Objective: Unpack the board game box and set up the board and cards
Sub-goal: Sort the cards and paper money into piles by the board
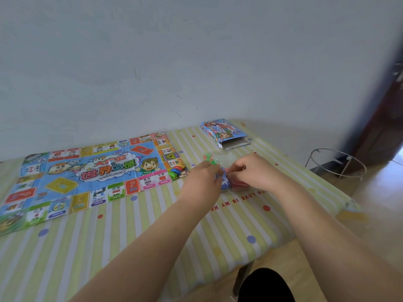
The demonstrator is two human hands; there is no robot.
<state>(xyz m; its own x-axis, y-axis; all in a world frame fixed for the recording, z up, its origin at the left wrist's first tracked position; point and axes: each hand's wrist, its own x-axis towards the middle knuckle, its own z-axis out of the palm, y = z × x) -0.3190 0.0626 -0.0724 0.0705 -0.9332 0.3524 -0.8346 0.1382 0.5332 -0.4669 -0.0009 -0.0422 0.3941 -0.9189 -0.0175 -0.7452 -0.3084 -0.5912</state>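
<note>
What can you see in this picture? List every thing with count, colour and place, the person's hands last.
game board: one, mostly blue, unfolded flat on the table's left
die: one, white, on the board's middle
tokens: small cluster, red, yellow, blue, green, on the board's near right corner
game box: one, blue printed, open-ended, table's far right
plastic bag: one, clear, green and red bits inside, just beyond the hands
card packs: count unclear, blue and red, between the hands
tablecloth: one, yellow-white stripes with dots, over the table
wire stand: one, metal, on the floor right of the table
left hand: one, grips the packs
right hand: one, grips the packs
</note>
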